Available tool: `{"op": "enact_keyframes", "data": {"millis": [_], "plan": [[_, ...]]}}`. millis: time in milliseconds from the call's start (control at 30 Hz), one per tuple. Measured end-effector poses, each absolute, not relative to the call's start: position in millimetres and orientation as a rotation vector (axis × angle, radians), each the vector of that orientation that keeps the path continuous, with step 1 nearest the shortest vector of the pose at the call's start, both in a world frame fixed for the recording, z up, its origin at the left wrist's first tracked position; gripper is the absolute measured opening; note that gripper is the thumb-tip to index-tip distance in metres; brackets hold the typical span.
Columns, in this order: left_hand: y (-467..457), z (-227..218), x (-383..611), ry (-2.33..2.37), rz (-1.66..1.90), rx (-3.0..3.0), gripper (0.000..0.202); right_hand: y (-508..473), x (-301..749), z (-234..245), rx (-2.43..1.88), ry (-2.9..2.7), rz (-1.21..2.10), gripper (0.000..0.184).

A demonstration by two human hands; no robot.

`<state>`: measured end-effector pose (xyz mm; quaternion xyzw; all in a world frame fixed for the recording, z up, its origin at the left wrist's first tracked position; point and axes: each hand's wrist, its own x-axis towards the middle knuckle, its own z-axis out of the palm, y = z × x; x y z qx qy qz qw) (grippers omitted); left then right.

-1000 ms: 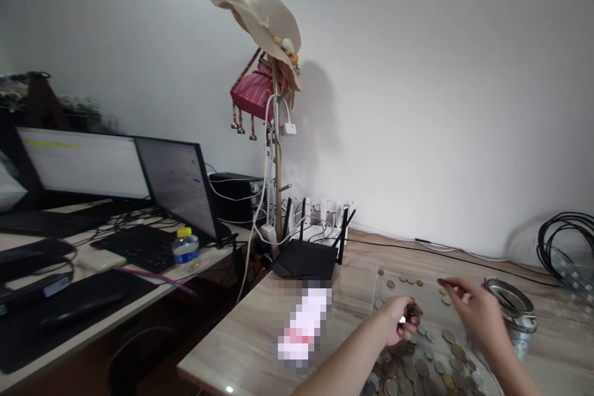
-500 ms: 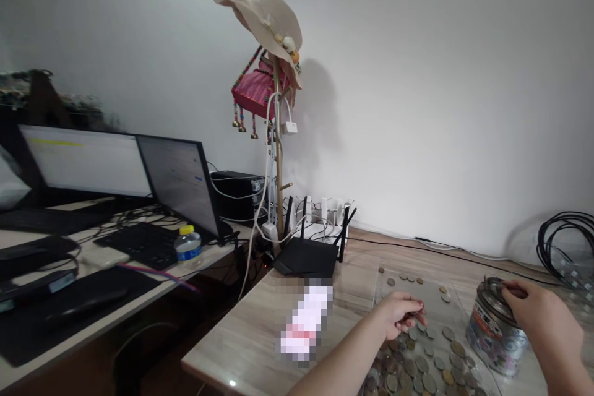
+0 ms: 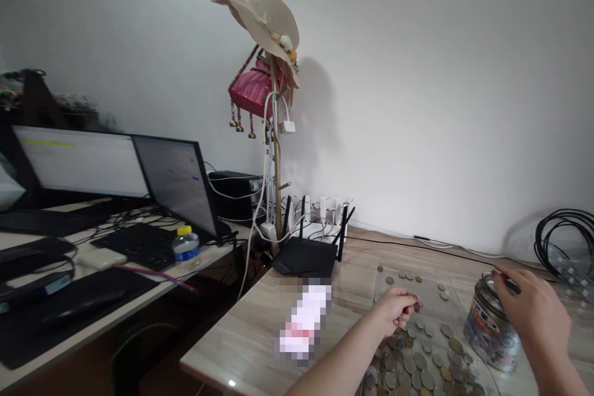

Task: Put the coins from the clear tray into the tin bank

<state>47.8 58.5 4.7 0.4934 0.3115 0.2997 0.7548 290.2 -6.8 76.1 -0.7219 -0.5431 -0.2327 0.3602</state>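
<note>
My left hand (image 3: pixel 398 310) is closed in a pinch above the spread coins, with what looks like the edge of a coin at its fingertips. Below and beside it, many silver and brass-coloured coins (image 3: pixel 420 361) lie on a clear sheet (image 3: pixel 431 291), thickest at the near edge. A round printed metal tin (image 3: pixel 489 334) stands upright to the right of the sheet. Over its top is my right hand (image 3: pixel 533 303), fingers apart and nothing visible in them. The hand hides part of the tin's lid area.
A black router (image 3: pixel 306 257) with antennas sits at the back left of the wooden table (image 3: pixel 241 346), a blurred-out pale object (image 3: pixel 304 325) before it. Coiled black cable (image 3: pixel 563 241) lies at the right. A neighbouring desk holds monitors (image 3: pixel 171 179) and a bottle (image 3: pixel 185 244).
The fingers of my right hand have loosened and spread over the tin's top. My left hand has drawn slightly left, still pinched. The view has shifted a little.
</note>
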Motion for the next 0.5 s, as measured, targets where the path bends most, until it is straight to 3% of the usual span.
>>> {"op": "enact_keyframes", "data": {"millis": [167,267,400,500], "plan": [[57,6,49,0.686,0.626,1.1,0.023,10,226,61,-1.583,-1.874,0.021,0.036],[56,7,49,0.62,0.605,1.114,0.023,17,201,47,-1.479,-2.04,0.217,0.03],[57,8,50,0.586,0.559,0.999,0.018,13,196,48,-1.499,-2.05,0.221,0.025],[59,9,50,0.609,0.513,0.852,0.019,4,220,61,-1.671,-1.775,-0.092,0.03]]}}
